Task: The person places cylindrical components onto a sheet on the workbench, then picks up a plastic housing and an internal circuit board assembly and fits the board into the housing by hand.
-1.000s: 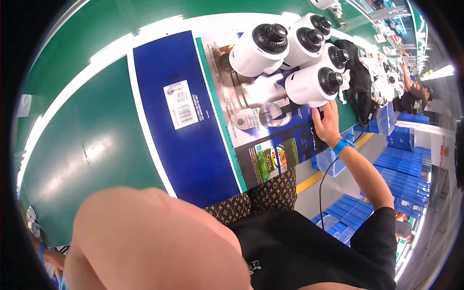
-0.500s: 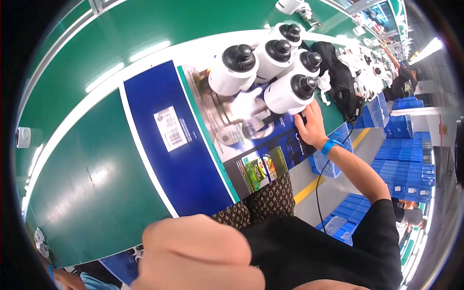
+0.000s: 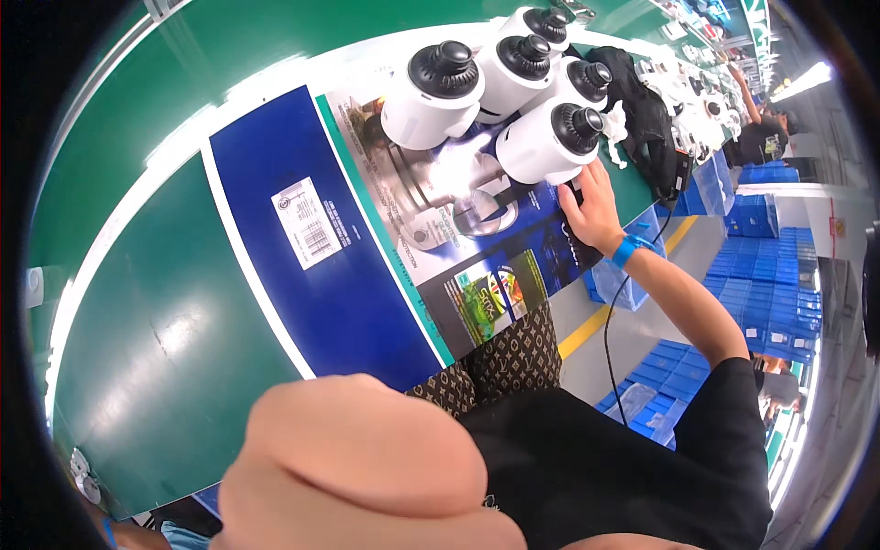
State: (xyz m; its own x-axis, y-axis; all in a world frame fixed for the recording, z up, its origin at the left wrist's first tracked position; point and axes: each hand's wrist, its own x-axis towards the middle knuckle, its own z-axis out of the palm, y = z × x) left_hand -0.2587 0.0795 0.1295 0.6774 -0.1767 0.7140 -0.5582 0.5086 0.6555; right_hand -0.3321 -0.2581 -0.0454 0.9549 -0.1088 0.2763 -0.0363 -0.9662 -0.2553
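Note:
My left hand (image 3: 357,458) looms large at the lower edge, close in front of me. Its fingers are curled in, and whatever they may hold is hidden. My right hand (image 3: 596,211) lies on the right edge of a printed cardboard sheet or flattened box (image 3: 302,266), fingers stretched out and thumb apart. Its fingertips reach the base of the nearest white cylindrical housing (image 3: 536,151), which has a black ribbed, knobbed top. Several more such housings, among them a white one (image 3: 412,119) at the left, stand grouped behind it on the cardboard.
Beneath the cardboard is a green worktable (image 3: 156,339). A black cloth or bag (image 3: 632,119) and crumpled white material (image 3: 616,133) lie right of the housings. White parts (image 3: 687,110) crowd the table beyond. Blue bins (image 3: 770,275) stack on the floor, right; a black cable (image 3: 610,339) hangs down.
The whole view has shifted slightly, with the housings and cardboard now higher in it. My left hand looks larger and nearer. My right hand stays by the same housing.

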